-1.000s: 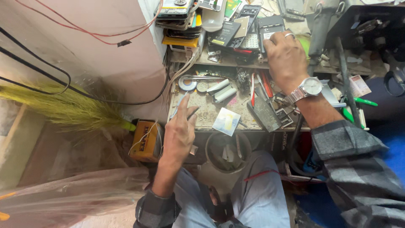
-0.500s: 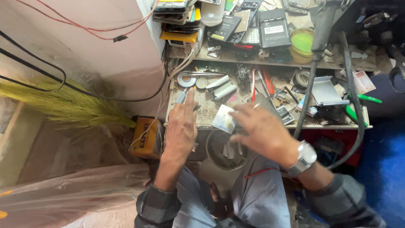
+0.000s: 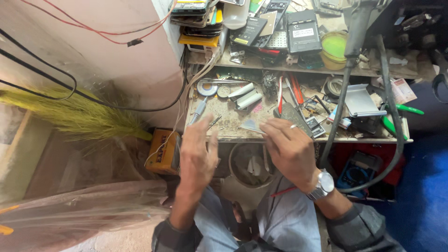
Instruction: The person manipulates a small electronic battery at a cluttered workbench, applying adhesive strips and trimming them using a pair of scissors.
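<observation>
My left hand hovers over the front left edge of a cluttered workbench. Its fingers are spread and it holds nothing. My right hand, with a metal wristwatch on it, is at the front middle of the bench. Its thumb and fingertips pinch the edge of a small pale flat piece, which sits tilted just above the bench top. A soldering-type pen lies just beyond my left fingertips.
A back shelf carries stacked phones, black batteries and a yellow-green tub. Thick black cables hang down at right. A round bin sits under the bench, an orange box and a straw broom at left.
My right hand came down from the back shelf to the bench front and took hold of the pale flat piece. My left hand lifted and drew back slightly, fingers spreading.
</observation>
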